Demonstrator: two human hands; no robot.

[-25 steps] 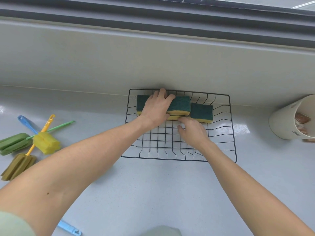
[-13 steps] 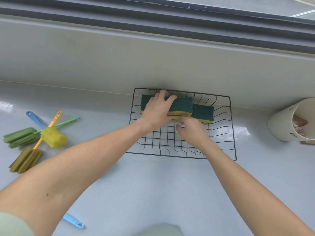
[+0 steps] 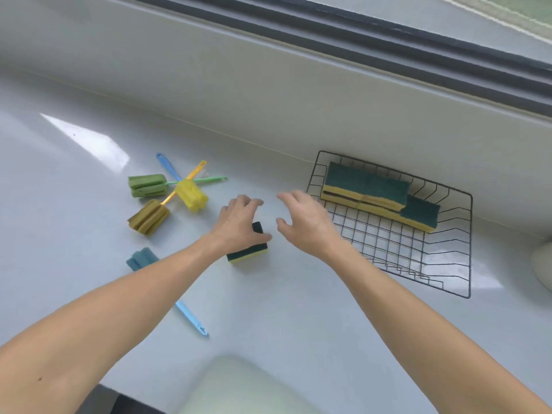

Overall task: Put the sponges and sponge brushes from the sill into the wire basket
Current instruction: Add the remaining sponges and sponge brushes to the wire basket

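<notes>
The left hand lies over a green-and-yellow sponge on the sill surface, fingers bent loosely; whether it grips is unclear. The right hand hovers just beside it, fingers spread and holding nothing. Near the back right edge the wire basket holds stacked sponges. To the left lie green, yellow, olive and blue sponge brushes.

White sill with wire basket, loose sponge, sponge brushes.
</notes>
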